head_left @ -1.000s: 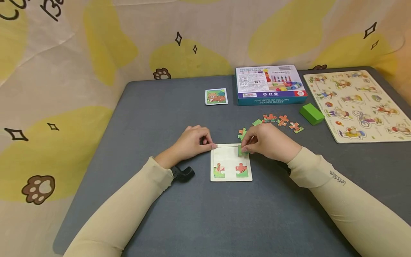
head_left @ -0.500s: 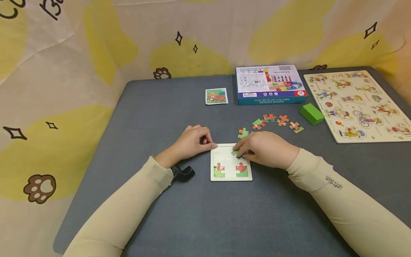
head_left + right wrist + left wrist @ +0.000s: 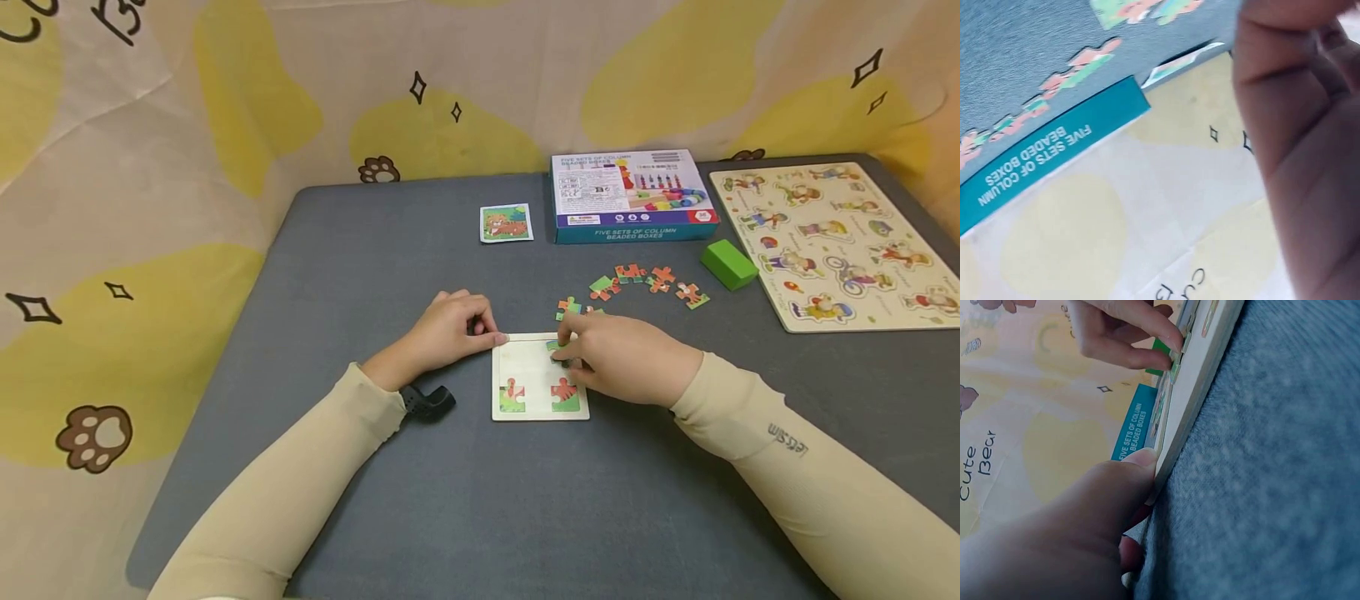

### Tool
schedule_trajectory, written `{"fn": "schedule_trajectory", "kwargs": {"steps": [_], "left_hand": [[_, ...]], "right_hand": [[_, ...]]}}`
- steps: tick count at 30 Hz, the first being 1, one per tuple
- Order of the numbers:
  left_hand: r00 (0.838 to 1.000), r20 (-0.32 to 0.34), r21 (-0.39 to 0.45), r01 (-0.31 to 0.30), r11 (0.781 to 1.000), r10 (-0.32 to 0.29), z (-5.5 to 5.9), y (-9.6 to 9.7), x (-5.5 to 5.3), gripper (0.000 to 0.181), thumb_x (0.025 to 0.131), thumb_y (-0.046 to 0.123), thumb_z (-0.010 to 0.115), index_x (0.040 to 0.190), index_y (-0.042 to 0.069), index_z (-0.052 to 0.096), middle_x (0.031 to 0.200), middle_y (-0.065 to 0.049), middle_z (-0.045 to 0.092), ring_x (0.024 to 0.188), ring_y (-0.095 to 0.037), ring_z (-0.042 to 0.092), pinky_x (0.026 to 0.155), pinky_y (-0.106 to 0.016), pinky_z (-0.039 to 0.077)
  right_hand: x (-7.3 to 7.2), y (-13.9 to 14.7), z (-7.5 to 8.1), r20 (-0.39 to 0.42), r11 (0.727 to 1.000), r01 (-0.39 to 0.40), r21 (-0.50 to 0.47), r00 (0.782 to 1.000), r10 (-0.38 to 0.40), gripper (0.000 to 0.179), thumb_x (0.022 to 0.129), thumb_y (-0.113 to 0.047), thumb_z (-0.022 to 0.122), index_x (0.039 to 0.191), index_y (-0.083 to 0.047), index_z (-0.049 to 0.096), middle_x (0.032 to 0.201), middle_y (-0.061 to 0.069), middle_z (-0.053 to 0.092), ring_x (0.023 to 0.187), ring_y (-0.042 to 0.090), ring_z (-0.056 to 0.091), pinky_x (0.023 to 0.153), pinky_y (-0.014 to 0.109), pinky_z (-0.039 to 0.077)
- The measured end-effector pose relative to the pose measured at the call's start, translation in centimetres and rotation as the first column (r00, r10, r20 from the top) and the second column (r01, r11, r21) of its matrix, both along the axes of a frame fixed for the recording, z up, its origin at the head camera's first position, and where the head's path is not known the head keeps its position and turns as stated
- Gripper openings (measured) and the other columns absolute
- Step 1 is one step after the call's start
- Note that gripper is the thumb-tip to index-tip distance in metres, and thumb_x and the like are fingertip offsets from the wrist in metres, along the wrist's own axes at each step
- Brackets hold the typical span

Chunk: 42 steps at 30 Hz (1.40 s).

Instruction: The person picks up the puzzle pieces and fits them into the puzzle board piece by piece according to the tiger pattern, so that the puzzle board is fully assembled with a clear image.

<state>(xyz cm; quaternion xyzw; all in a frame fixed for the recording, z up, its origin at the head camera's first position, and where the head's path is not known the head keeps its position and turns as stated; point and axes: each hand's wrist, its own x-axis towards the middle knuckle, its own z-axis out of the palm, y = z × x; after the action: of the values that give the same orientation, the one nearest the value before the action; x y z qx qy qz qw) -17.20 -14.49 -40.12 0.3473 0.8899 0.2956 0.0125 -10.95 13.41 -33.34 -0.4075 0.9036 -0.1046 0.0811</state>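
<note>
A small pale puzzle board point(image 3: 525, 362) lies on the table, with a puzzle piece point(image 3: 512, 397) in its lower left corner and another puzzle piece point(image 3: 565, 396) in its lower right. My left hand point(image 3: 453, 329) pinches the board's upper left corner, thumb on top, as the left wrist view shows. At the upper right corner my right hand point(image 3: 622, 354) holds a green puzzle piece point(image 3: 553, 344) between its fingers, low against the board. Those fingers partly cover the piece. In the right wrist view the piece is out of sight.
Several loose puzzle pieces point(image 3: 630, 273) lie beyond the board. Behind them stand a bead-set box point(image 3: 636, 233) and a small picture card point(image 3: 506, 223). A green block point(image 3: 729, 265) sits beside a large figure-puzzle board point(image 3: 840, 250) at right.
My right hand has brought the green piece onto the board's upper right, turning it and shifting it left, then back right. The left hand stays at its corner.
</note>
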Motion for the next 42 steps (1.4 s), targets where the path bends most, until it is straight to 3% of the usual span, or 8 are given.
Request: {"fn": "schedule_trajectory", "kwargs": {"steps": [4, 9, 16, 19, 25, 32, 37, 42], "left_hand": [[1.0, 0.0, -0.007, -0.004, 1.0, 0.004, 0.0, 0.0, 0.0, 0.02, 0.094, 0.029, 0.082, 0.082, 0.022, 0.068, 0.074, 0.011, 0.054, 0.075, -0.012, 0.046, 0.081, -0.037, 0.03], [1.0, 0.0, -0.005, -0.002, 1.0, 0.002, 0.1, -0.1, 0.1, 0.02, 0.094, 0.029, 0.082, 0.081, 0.021, 0.068, 0.074, 0.011, 0.054, 0.075, -0.012, 0.045, 0.08, -0.037, 0.03], [1.0, -0.008, -0.013, 0.005, 1.0, -0.005, 0.0, 0.0, -0.1, 0.02, 0.094, 0.03, 0.082, 0.082, 0.022, 0.069, 0.075, 0.011, 0.054, 0.076, -0.011, 0.046, 0.081, -0.038, 0.03], [1.0, -0.012, -0.014, 0.003, 1.0, -0.003, -0.1, 0.0, -0.2, 0.019, 0.095, 0.03, 0.082, 0.082, 0.022, 0.069, 0.075, 0.011, 0.055, 0.076, -0.011, 0.047, 0.082, -0.038, 0.031], [1.0, -0.009, -0.013, 0.002, 1.0, -0.003, -0.1, -0.1, -0.1, 0.019, 0.095, 0.03, 0.082, 0.083, 0.022, 0.069, 0.075, 0.011, 0.054, 0.076, -0.011, 0.046, 0.083, -0.038, 0.031], [1.0, -0.005, -0.012, -0.001, 1.0, 0.001, -0.2, -0.1, -0.1, 0.019, 0.095, 0.03, 0.081, 0.082, 0.022, 0.069, 0.075, 0.011, 0.054, 0.076, -0.011, 0.046, 0.084, -0.038, 0.031], [1.0, 0.006, -0.018, -0.004, 1.0, 0.004, -0.2, -0.1, -0.2, 0.02, 0.095, 0.031, 0.081, 0.082, 0.023, 0.069, 0.075, 0.011, 0.055, 0.076, -0.011, 0.046, 0.084, -0.038, 0.031], [1.0, 0.01, -0.013, -0.001, 1.0, 0.001, -0.2, -0.1, -0.2, 0.02, 0.095, 0.031, 0.082, 0.082, 0.022, 0.069, 0.075, 0.01, 0.055, 0.077, -0.012, 0.047, 0.084, -0.039, 0.031]], "right_hand": [[0.6, -0.3, 0.0, -0.017, 1.0, -0.001, 0.02, 1.0, 0.001, 0.026, 0.093, -0.011, 0.08, 0.118, -0.002, 0.079, 0.115, 0.011, 0.064, 0.082, 0.017, 0.062, 0.069, 0.031, 0.052], [1.3, -0.7, 0.0, -0.1, 0.998, 0.04, 0.054, 0.994, -0.035, 0.03, 0.092, -0.009, 0.079, 0.121, -0.004, 0.078, 0.114, 0.012, 0.064, 0.086, 0.02, 0.064, 0.06, 0.03, 0.051], [1.2, -0.4, 0.0, -0.188, 0.988, 0.147, 0.041, 0.972, -0.137, 0.019, 0.09, -0.005, 0.076, 0.107, -0.01, 0.083, 0.096, 0.008, 0.065, 0.078, 0.02, 0.062, 0.055, 0.033, 0.049], [0.4, -0.2, -0.4, -0.241, 0.982, 0.186, 0.005, 0.954, -0.18, 0.018, 0.09, -0.005, 0.077, 0.106, -0.009, 0.083, 0.096, 0.01, 0.068, 0.08, 0.024, 0.064, 0.063, 0.038, 0.054], [-1.4, 0.6, -1.8, -0.25, 0.975, 0.221, 0.001, 0.944, -0.214, 0.04, 0.093, -0.002, 0.074, 0.132, -0.011, 0.073, 0.129, 0.022, 0.068, 0.117, 0.042, 0.063, 0.095, 0.058, 0.052], [-2.1, 0.6, -2.8, -0.233, 0.973, 0.222, -0.064, 0.944, -0.231, 0.033, 0.092, -0.003, 0.077, 0.125, -0.004, 0.075, 0.127, 0.02, 0.069, 0.117, 0.04, 0.063, 0.101, 0.056, 0.048], [-2.4, 0.1, -3.3, -0.203, 0.978, 0.205, -0.047, 0.956, -0.21, 0.03, 0.096, 0.0, 0.072, 0.125, -0.001, 0.072, 0.137, 0.021, 0.066, 0.126, 0.04, 0.06, 0.108, 0.055, 0.044], [-2.4, 0.0, -3.5, -0.173, 0.987, 0.153, -0.042, 0.972, -0.158, 0.038, 0.099, 0.007, 0.064, 0.134, -0.009, 0.071, 0.142, 0.017, 0.063, 0.131, 0.039, 0.057, 0.109, 0.057, 0.043]]}}
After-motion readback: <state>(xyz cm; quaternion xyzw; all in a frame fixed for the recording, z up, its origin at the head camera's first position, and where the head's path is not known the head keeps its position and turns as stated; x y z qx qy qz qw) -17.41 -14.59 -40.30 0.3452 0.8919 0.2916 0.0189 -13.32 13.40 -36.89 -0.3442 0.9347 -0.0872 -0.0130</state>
